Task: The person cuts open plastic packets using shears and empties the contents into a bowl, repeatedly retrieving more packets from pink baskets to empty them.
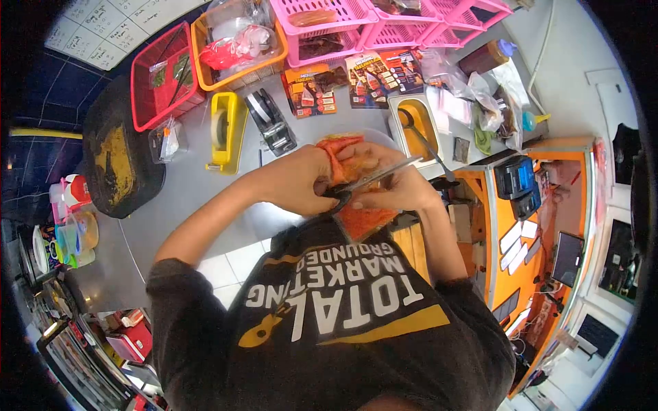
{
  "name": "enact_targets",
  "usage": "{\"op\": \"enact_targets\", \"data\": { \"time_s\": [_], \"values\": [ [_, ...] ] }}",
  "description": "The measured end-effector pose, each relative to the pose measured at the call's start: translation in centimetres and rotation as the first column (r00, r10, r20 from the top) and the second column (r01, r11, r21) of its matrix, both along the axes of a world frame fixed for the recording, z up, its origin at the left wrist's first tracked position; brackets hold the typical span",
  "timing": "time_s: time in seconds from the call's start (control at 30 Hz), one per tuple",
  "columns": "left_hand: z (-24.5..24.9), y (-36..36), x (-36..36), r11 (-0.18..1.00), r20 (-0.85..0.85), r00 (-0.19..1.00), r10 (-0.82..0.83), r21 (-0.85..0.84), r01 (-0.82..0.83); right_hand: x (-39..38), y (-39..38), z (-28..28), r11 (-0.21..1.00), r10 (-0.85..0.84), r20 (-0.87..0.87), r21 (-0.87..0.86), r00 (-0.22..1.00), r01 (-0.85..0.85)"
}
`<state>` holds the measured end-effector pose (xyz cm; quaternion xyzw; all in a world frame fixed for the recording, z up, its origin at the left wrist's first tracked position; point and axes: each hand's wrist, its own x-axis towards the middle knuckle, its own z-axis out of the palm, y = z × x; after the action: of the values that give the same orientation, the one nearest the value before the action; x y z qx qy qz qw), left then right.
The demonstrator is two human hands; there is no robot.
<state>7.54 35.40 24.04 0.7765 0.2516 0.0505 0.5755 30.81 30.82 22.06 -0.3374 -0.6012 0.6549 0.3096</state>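
Near the front edge of the metal counter, my left hand [295, 181] is closed round the dark handle of scissors [384, 174], whose blades point up and to the right. My right hand [404, 183] is closed on a clear plastic bag [367, 219] with orange-red contents, beside the blades. An orange-red cloth or packet [336, 152], too unclear to name, lies against my left hand's fingers. A shallow clear container seems to lie behind the hands, mostly hidden.
A yellow tape dispenser [226, 133] and a black one [271, 122] stand behind on the counter [185, 198]. Further back are a red basket [137, 89], an orange basket [240, 81] and pink baskets [329, 40]. A metal tray [418, 116] holding a ladle is at right.
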Motion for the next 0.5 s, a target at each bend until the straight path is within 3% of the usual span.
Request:
{"op": "enact_targets", "data": {
  "time_s": [0.07, 0.1, 0.13, 0.17, 0.2, 0.27, 0.3, 0.37, 0.4, 0.47, 0.5],
  "values": [
    [0.9, 0.0, -1.3, 1.0, -0.088, 0.996, -0.027, -0.009, 0.026, 0.8, 0.4, 0.9, 0.945, -0.023, 0.105, 0.328, 0.994, -0.013],
    [0.8, -0.4, -2.4, 0.999, -0.091, 0.995, -0.041, 0.001, 0.041, 1.4, 0.3, 1.0, 0.941, -0.039, 0.102, 0.337, 0.994, 0.003],
    [0.1, -1.3, -4.0, 0.997, -0.026, 0.998, 0.05, -0.058, -0.051, 2.1, -0.2, 1.0, 0.997, -0.07, -0.023, 0.037, 0.997, 0.071],
    [-0.9, -2.1, -5.4, 0.983, 0.032, 0.989, 0.143, -0.123, -0.138, 2.7, -0.6, 1.0, 0.958, -0.137, -0.139, -0.27, 0.981, 0.095],
    [-2.2, -2.9, -6.5, 0.985, 0.03, 0.991, 0.128, -0.119, -0.123, 3.1, -0.7, 1.2, 0.957, -0.152, -0.141, -0.267, 0.978, 0.11],
    [-6.1, -4.6, -8.0, 0.939, -0.304, 0.892, 0.335, 0.032, -0.342, 3.5, -0.9, 1.8, 0.942, -0.129, -0.138, -0.327, 0.982, 0.078],
    [-8.0, -5.3, -7.9, 0.939, -0.306, 0.891, 0.335, 0.031, -0.342, 3.5, -0.9, 1.6, 0.941, -0.129, -0.14, -0.33, 0.982, 0.077],
    [-11.5, -6.4, -7.5, 0.877, -0.504, 0.736, 0.452, 0.098, -0.471, 3.1, -0.6, 1.2, 0.955, -0.142, -0.181, -0.284, 0.973, 0.087],
    [-13.3, -6.7, -7.1, 0.876, -0.502, 0.736, 0.455, 0.105, -0.471, 2.9, -0.4, 1.4, 0.957, -0.141, -0.183, -0.277, 0.973, 0.086],
    [-15.1, -7.2, -5.7, 0.826, -0.444, 0.699, 0.56, 0.356, -0.437, 2.4, -0.2, 2.0, 0.94, -0.088, -0.238, -0.342, 0.967, 0.001],
    [-14.9, -7.4, -5.3, 0.792, -0.419, 0.705, 0.572, 0.504, -0.343, 2.4, -0.2, 2.0, 0.941, -0.087, -0.239, -0.338, 0.967, 0.002]
  ]
}}
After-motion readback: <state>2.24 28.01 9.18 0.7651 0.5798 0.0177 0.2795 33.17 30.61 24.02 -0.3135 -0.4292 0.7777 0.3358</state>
